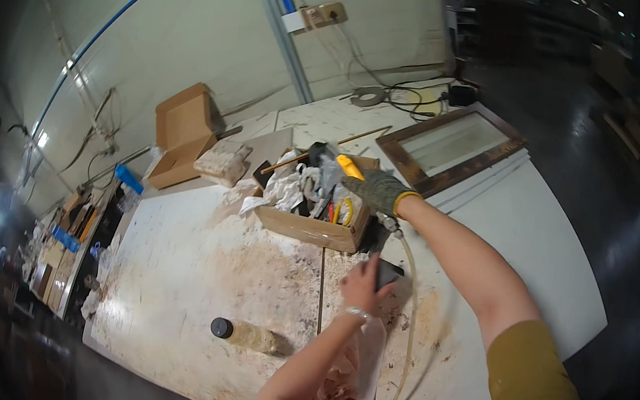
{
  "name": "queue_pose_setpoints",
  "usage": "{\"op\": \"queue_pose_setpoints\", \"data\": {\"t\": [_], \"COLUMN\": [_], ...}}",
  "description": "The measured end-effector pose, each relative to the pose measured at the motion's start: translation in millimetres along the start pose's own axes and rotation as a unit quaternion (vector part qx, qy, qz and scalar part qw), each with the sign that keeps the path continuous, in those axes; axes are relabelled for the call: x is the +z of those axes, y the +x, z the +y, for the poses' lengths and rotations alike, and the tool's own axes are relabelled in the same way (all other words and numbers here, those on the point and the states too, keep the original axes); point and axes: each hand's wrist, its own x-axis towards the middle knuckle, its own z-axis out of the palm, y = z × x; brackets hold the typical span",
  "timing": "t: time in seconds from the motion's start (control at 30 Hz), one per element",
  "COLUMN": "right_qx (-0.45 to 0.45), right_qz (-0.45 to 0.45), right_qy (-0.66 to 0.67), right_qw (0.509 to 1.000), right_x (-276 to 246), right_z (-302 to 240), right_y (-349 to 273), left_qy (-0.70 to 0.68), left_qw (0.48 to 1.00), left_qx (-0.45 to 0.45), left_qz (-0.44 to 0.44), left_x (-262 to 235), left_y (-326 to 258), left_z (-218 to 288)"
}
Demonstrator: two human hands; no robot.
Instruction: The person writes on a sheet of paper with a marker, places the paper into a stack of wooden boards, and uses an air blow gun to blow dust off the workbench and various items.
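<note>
By the carton (308, 229), my knit-gloved right hand (376, 190) is clamping a yellow tool (350, 167), left hand (360, 287) splaying by a block (392, 274).

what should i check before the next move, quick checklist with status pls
1. Right hand gloved: ok.
2. Left hand gloved: not ok, it is bare.
3. Firm grip on yellow tool: cannot tell, the glove covers part of it.
4. Hose clear of left hand: ok, it runs to the right of it.
5. Bottle capped: ok, black cap on.
6. Table dust-free: not ok, brownish dust is spread across it.
</note>
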Motion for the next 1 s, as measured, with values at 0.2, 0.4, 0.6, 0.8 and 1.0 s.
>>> {"op": "queue_pose_setpoints", "data": {"t": [0.2, 0.4, 0.6, 0.8, 1.0], "right_qx": [0.099, 0.253, 0.235, 0.243, 0.272], "right_qz": [0.128, 0.154, 0.153, 0.187, 0.165], "right_qy": [0.079, 0.138, 0.092, 0.121, 0.173], "right_qw": [0.984, 0.945, 0.955, 0.944, 0.932], "right_x": [-17, -34, -45, -45, -33], "right_z": [47, 82, 103, 127, 141], "right_y": [35, 26, 44, 69, 83], "left_qy": [0.047, 0.108, 0.134, 0.160, 0.167], "left_qw": [0.993, 0.993, 0.990, 0.985, 0.985], "left_qx": [-0.104, -0.025, 0.044, 0.059, 0.046], "left_qz": [-0.026, -0.029, 0.020, 0.039, 0.017], "left_x": [-28, -11, -13, -13, -14], "left_y": [-64, -93, -98, -97, -95], "left_z": [-64, -69, -67, -66, -66]}}
